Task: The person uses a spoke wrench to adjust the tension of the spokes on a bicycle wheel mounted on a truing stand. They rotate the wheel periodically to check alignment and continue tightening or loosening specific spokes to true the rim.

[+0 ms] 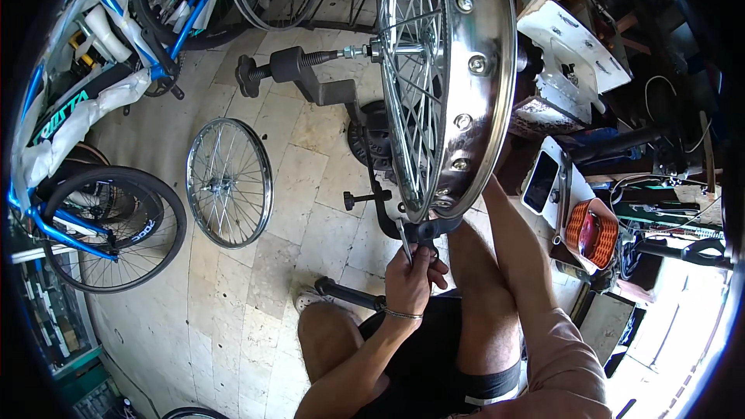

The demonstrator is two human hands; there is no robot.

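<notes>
A chrome spoked wheel [466,101] is mounted upright by its axle in a dark metal truing stand [326,91], directly in front of me. My left hand [410,278] is closed below the bottom of the rim, beside the stand's lower bracket [428,230]. Its fingers pinch a thin silver metal tool [405,239] that points up toward the rim; the tool's exact kind is unclear. My right forearm [518,240] reaches up along the wheel's right side. The rim hides that hand's fingers, so what they touch cannot be made out.
Another spoked wheel [230,183] lies on the tiled floor at left. Blue bicycle frames [116,8] and a tyred wheel [116,229] stand beyond it. At right are a phone [541,182], an orange basket [591,234] and a white box [574,39]. A dark bar [349,293] extends beside my knee.
</notes>
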